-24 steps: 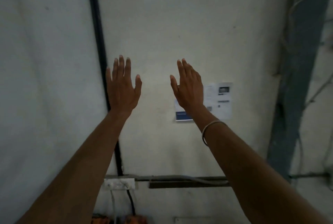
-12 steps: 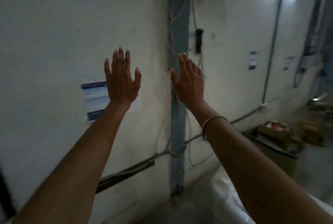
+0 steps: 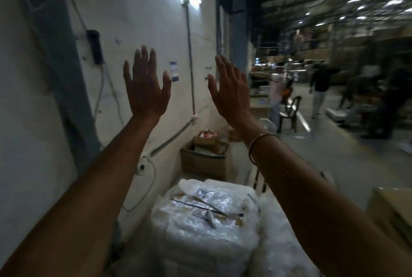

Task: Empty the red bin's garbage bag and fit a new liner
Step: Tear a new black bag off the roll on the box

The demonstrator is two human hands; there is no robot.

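Head view: my left hand (image 3: 146, 89) and right hand (image 3: 230, 92) were raised, fingers spread, empty — no red bin in sight, so direction and nearer hand unknowable.

Free room and obstacles. Left hand (image 3: 146, 89) and right hand (image 3: 230, 92), both spread and empty, stand apart at frame centre with clear air between them. Left of frame: white wall (image 3: 142, 20) with a hanging cable (image 3: 149, 178). Lower centre: 1 plastic-wrapped bundle (image 3: 207, 227); behind it an open cardboard box (image 3: 204, 162). Right of frame: open floor aisle (image 3: 347, 160), with a chair (image 3: 289, 112) and blurred people beyond.
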